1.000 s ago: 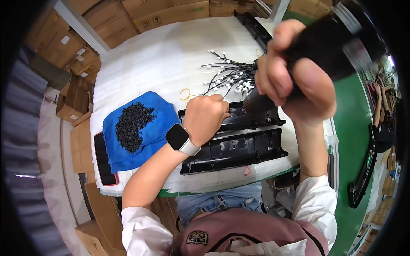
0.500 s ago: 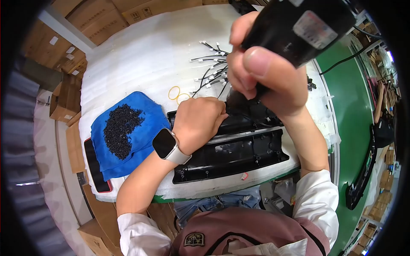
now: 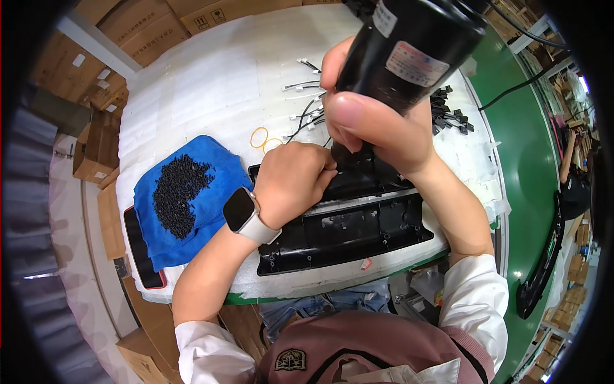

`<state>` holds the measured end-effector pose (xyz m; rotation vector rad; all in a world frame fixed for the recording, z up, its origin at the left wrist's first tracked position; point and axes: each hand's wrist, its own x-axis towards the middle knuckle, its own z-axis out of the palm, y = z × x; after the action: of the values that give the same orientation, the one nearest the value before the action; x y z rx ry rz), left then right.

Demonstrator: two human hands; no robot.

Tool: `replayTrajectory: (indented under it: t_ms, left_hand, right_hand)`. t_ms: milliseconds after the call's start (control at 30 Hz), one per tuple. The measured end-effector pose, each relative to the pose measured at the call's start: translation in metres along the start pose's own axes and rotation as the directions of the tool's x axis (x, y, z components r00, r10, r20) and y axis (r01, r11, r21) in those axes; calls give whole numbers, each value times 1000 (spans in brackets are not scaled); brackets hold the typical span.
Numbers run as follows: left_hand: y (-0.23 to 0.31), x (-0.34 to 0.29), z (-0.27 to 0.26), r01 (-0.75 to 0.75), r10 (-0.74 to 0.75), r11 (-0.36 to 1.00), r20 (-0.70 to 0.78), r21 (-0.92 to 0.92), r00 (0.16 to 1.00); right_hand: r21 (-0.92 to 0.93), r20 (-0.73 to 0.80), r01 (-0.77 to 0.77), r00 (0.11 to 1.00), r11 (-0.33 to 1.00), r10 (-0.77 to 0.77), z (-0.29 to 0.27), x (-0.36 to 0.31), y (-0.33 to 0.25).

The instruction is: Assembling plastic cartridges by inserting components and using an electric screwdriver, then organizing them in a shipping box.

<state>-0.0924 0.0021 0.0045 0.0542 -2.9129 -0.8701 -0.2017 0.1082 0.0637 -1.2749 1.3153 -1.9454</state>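
My right hand [image 3: 390, 131] is wrapped round the black body of an electric screwdriver [image 3: 409, 61], which tilts with its lower end down toward the far black plastic housing [image 3: 384, 184]. My left hand [image 3: 294, 174], with a watch on its wrist, rests over that housing's left part. Its fingers are curled together beside the tool's lower end; what they pinch, if anything, is hidden, and so is the tool's tip. A second long black housing [image 3: 345, 229] lies nearer me, its ribbed hollow side up. To the left, a pile of small black screws [image 3: 176, 198] lies on a blue cloth [image 3: 220, 163].
A phone [image 3: 144, 256] lies partly under the cloth. Black cables with white connectors [image 3: 310, 115] spread beyond the housings, their dark ends [image 3: 454, 115] to the right. Yellow rubber bands [image 3: 259, 137] lie near my left hand. Cardboard boxes [image 3: 243, 11] line the far edge.
My right hand and the screwdriver have shifted left, and the tool's labels show more plainly. The dark cable ends at the right have come into sight. My left hand has hardly moved.
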Motion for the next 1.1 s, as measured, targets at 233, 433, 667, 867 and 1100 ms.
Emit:
replayTrajectory:
  t_ms: [233, 433, 667, 867, 1100]
  left_hand:
    - [-1, 2, 2, 38, -38, 999, 12, -18, 999]
    - [-1, 1, -1, 50, -49, 998, 8, -42, 999]
    - [-1, -8, -6, -28, 28, 1000, -8, 12, 1000]
    - [-12, -71, -60, 295, -181, 942, -497, 160, 849]
    - [-60, -141, -66, 565, -382, 779, -509, 270, 771]
  right_hand:
    - [57, -60, -125, 990, 991, 128, -2, 3, 2]
    - [55, -31, -71, 997, 996, 73, 1, 2, 0]
    - [-76, -45, 40, 998, 996, -44, 7, -1, 0]
    - [134, -36, 45, 999, 990, -41, -13, -2, -23]
    - [147, 18, 65, 998, 987, -68, 2, -3, -32]
